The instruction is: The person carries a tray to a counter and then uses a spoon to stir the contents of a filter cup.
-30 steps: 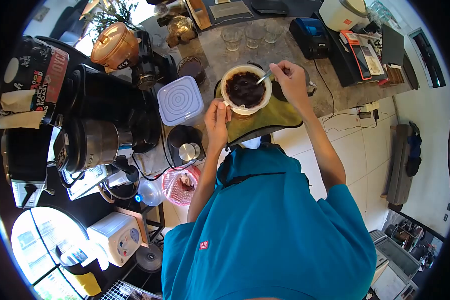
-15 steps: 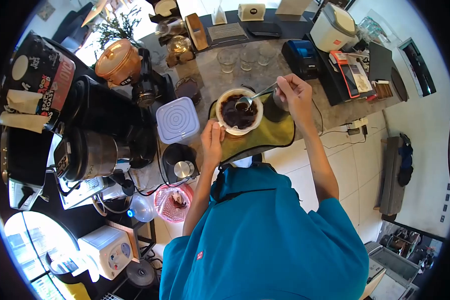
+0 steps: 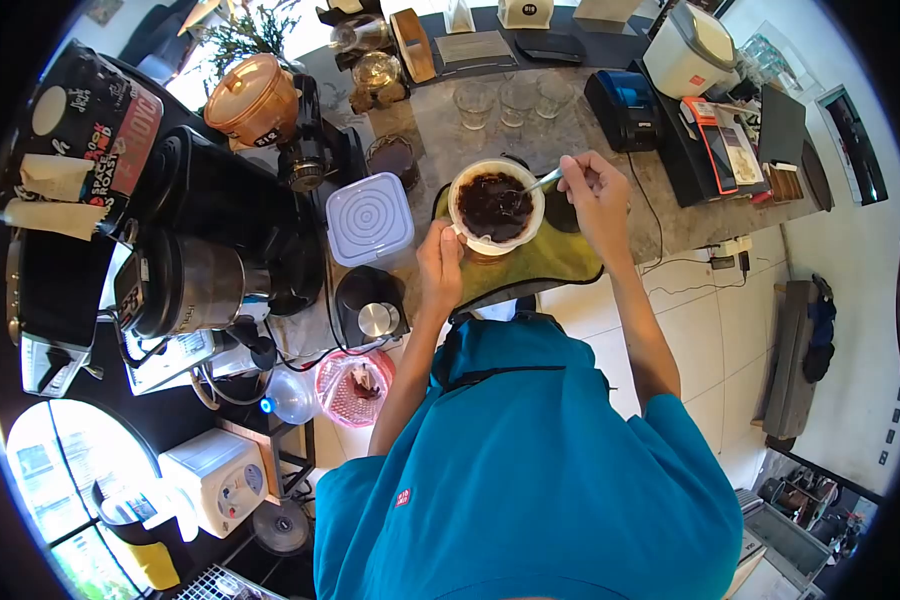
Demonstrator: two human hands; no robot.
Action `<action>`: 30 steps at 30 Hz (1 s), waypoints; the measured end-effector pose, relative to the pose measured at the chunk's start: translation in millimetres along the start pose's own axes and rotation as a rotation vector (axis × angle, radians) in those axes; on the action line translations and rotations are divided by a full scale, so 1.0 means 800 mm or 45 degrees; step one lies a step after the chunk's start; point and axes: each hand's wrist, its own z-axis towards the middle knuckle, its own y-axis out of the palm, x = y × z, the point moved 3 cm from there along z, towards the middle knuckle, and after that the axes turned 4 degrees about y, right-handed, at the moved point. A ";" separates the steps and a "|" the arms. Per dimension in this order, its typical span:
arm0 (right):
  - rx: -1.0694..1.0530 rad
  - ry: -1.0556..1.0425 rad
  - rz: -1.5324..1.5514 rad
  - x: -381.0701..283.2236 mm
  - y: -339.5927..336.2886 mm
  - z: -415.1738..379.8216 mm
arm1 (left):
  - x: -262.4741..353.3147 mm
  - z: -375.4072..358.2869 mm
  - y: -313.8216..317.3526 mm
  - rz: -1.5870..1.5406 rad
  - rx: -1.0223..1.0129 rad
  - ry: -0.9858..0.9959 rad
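Grip of the left hand (image 3: 440, 262) is narrow, holding the small handle on the near left side of the white cup (image 3: 536, 216). Grip of the right hand (image 3: 597, 198) is narrow too, holding the top end of a spoon (image 3: 546, 181). Its low end reaches into the dark wet stuff (image 3: 493, 207) in the cup.

Far left is a big black bag (image 3: 95, 120) with red on it. Next comes a round copper pot (image 3: 252, 98) with a lid. Down low, the pink basket (image 3: 342, 399) is on the floor (image 3: 606, 355), with a bag inside it. Above it is a black round thing (image 3: 361, 290) with a silver top, near the square box (image 3: 370, 222) with a pale lid. Behind the box is a glass of dark drink (image 3: 394, 160).

The cup is in the middle, over a green cloth (image 3: 560, 262) on the gray bench (image 3: 425, 118). Three clear glasses (image 3: 516, 102) are in a row behind the cup. To the right is a black and blue machine (image 3: 622, 108), then a white tub (image 3: 682, 62).
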 end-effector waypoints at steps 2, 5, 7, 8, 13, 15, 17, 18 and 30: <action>0.008 0.115 0.088 0.015 0.002 0.001 | -0.001 -0.001 0.001 -0.006 0.005 -0.003; -0.035 0.156 0.229 0.035 0.007 0.003 | -0.003 0.001 0.001 -0.006 0.008 0.010; -0.048 0.191 0.246 0.043 0.009 0.003 | -0.005 0.000 0.000 0.008 0.004 0.014; -0.063 0.226 0.260 0.046 0.009 0.003 | -0.007 0.000 0.000 0.006 0.006 0.011; -0.055 0.338 0.452 0.046 0.006 0.008 | -0.009 -0.001 -0.001 0.001 0.001 -0.007; -0.053 0.355 0.520 0.043 0.001 0.009 | -0.007 -0.001 -0.001 -0.022 -0.011 0.003; -0.041 0.347 0.536 0.031 -0.004 0.011 | -0.009 -0.001 -0.002 -0.011 -0.016 -0.001; -0.042 0.347 0.535 0.024 -0.007 0.011 | -0.010 -0.001 -0.002 -0.001 -0.017 -0.002; -0.116 -0.007 0.351 -0.064 -0.021 0.002 | 0.002 0.001 0.001 0.038 0.037 -0.011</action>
